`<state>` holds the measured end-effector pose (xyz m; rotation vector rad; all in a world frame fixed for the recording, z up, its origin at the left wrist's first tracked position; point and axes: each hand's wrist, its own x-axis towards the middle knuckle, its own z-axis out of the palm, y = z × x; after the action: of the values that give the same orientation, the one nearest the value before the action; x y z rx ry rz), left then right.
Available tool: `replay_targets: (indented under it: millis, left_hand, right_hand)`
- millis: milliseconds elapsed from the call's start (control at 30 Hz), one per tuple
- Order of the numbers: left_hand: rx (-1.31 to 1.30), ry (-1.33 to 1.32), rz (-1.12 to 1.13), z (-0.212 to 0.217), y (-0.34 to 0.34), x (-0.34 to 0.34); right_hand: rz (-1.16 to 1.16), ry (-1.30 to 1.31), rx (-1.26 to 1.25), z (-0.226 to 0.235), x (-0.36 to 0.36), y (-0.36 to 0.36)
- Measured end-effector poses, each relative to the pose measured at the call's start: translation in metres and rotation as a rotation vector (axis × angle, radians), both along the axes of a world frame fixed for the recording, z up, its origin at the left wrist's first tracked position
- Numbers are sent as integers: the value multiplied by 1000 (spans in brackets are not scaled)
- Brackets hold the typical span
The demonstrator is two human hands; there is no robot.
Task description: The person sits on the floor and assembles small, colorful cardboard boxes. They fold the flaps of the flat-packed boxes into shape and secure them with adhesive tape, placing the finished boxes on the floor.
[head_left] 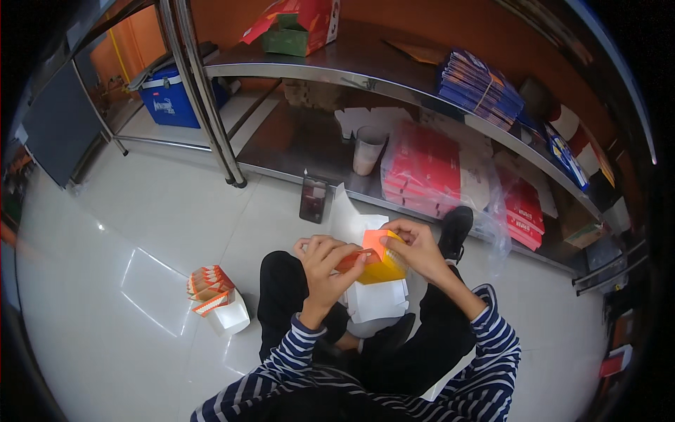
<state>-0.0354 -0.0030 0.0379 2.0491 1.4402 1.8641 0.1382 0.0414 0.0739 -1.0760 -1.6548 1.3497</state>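
Observation:
Between my hands, over my lap, is a yellow and orange paper carton (383, 267). My left hand (330, 264) has its fingers bent around the carton's left side, the thumb against an orange flap. On the far right corner, my right hand (416, 246) pinches the carton's upper edge. Beneath it, flat white cardboard pieces (380, 301) lie between my legs, and a white cardboard flap (344, 216) sticks up behind. The carton's underside is hidden.
Nested orange and white paper cartons (211, 285) lie on the floor at left. A phone (313, 199) leans by the metal shelf (337, 83). The shelf holds red flat boxes (425, 165), a plastic cup (368, 151) and a blue bundle (481, 91). A blue cooler (169, 98) stands far left.

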Motion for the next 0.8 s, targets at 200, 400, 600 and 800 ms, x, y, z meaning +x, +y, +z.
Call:
replay_targets:
  millis: [200, 400, 600, 800]
  left_hand:
    - [37, 2, 49, -4, -2, 5]
    - [29, 54, -9, -4, -1, 3]
    - [19, 96, -18, -1, -1, -3]
    - [18, 66, 25, 0, -3, 3]
  right_hand:
    - [85, -293, 434, 27, -7, -14]
    - [78, -330, 524, 28, -4, -17]
    - [79, -342, 576, 28, -7, -18]
    - [149, -373, 585, 29, -5, -18]
